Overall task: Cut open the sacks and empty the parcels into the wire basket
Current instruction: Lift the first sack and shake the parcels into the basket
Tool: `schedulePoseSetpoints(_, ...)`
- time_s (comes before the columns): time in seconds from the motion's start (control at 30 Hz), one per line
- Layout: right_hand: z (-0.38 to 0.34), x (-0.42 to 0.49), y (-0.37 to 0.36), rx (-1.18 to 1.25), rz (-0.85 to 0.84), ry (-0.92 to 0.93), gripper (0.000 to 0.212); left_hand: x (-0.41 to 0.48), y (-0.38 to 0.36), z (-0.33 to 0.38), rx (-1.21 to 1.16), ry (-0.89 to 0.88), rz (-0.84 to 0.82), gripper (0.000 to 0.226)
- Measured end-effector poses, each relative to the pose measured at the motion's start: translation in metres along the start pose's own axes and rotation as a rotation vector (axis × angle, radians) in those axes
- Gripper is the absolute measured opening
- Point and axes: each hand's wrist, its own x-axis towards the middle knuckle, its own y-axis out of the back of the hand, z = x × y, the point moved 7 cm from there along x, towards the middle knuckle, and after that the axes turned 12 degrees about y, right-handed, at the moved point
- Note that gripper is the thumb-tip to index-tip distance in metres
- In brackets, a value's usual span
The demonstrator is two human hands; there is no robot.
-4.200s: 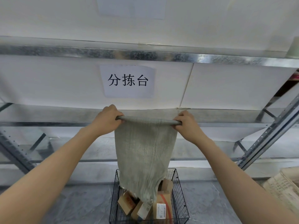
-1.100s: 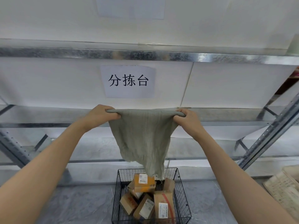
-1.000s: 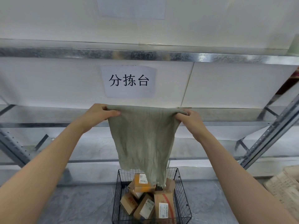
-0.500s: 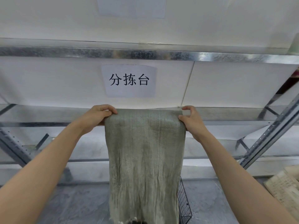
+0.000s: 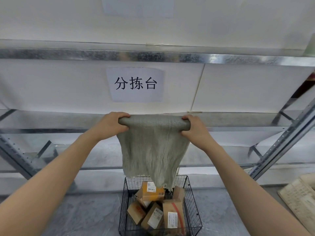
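Observation:
A limp grey-green woven sack (image 5: 153, 150) hangs in front of me, its top edge rolled into a tube. My left hand (image 5: 109, 126) grips the left end of that roll and my right hand (image 5: 196, 132) grips the right end, both at chest height. The sack's frayed open end dangles just above a black wire basket (image 5: 194, 206) on the floor. Several cardboard parcels (image 5: 173, 215) with shipping labels lie jumbled in the basket; an orange-brown one (image 5: 152, 191) sits on top.
A galvanised steel rack (image 5: 170, 57) with white backing panels and a paper sign (image 5: 135, 84) stands right behind the sack. A slanted rack upright (image 5: 286, 143) is at the right. Another pale woven sack (image 5: 300, 200) lies on the grey floor at the lower right.
Half a second ago the sack hung full length, hiding the basket. Now its top is rolled up between my hands, the hem has risen and the parcels show again.

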Motion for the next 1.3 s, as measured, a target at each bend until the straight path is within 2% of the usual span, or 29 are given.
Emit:
schedulePoseSetpoints(0.13, 0.003, -0.001, 0.001, -0.076, 0.031, 0.033, 0.039, -0.002, 0.002, 0.000, 0.085, -0.038, 0.088, 0.037)
schedulePoseSetpoints(0.27, -0.002, 0.000, 0.002, -0.103, 0.022, 0.069, 0.023, -0.004, 0.005, 0.002, 0.061, -0.059, 0.068, 0.037)
schedulePoseSetpoints(0.37, 0.001, 0.001, 0.006, -0.010, 0.055, 0.016, 0.019, -0.003, 0.010, -0.004, -0.071, -0.017, 0.004, 0.036)
schedulePoseSetpoints(0.47, 0.003, 0.003, 0.011, 0.152, 0.094, -0.025, 0.016, 0.001, 0.012, -0.021, -0.123, 0.089, -0.089, 0.008)
schedulePoseSetpoints(0.6, 0.009, 0.004, 0.013, 0.372, 0.088, -0.097, 0.006, 0.002, 0.012, -0.037, -0.419, 0.219, -0.168, 0.014)
schedulePoseSetpoints(0.77, 0.016, 0.002, 0.010, 0.543, 0.133, -0.166, 0.023, 0.002, 0.014, -0.042, -0.577, 0.257, -0.152, 0.023)
schedulePoseSetpoints(0.87, 0.018, 0.001, 0.012, 0.524, 0.188, -0.185, 0.039, 0.002, 0.014, -0.047, -0.617, 0.298, -0.108, 0.035)
schedulePoseSetpoints(0.93, 0.015, 0.001, 0.012, 0.501, 0.187, -0.157, 0.037, 0.002, 0.014, -0.047, -0.619, 0.294, -0.085, 0.027)
schedulePoseSetpoints(1.0, 0.009, 0.001, 0.012, 0.495, 0.186, -0.112, 0.026, 0.001, 0.015, -0.045, -0.613, 0.272, -0.067, 0.017)
schedulePoseSetpoints(1.07, 0.004, 0.003, 0.010, 0.466, 0.176, -0.073, 0.027, 0.001, 0.015, -0.040, -0.609, 0.246, -0.049, 0.023)
schedulePoseSetpoints(1.17, 0.002, 0.007, 0.007, 0.347, 0.114, -0.055, 0.035, 0.002, 0.017, -0.032, -0.555, 0.229, -0.018, 0.022)
schedulePoseSetpoints(1.23, 0.000, 0.008, 0.003, 0.325, 0.046, -0.063, 0.037, 0.002, 0.014, -0.027, -0.474, 0.213, -0.079, 0.019)
schedulePoseSetpoints(1.3, -0.006, 0.008, 0.000, 0.297, -0.021, -0.020, 0.042, 0.000, 0.009, -0.023, -0.292, 0.178, -0.149, 0.039)
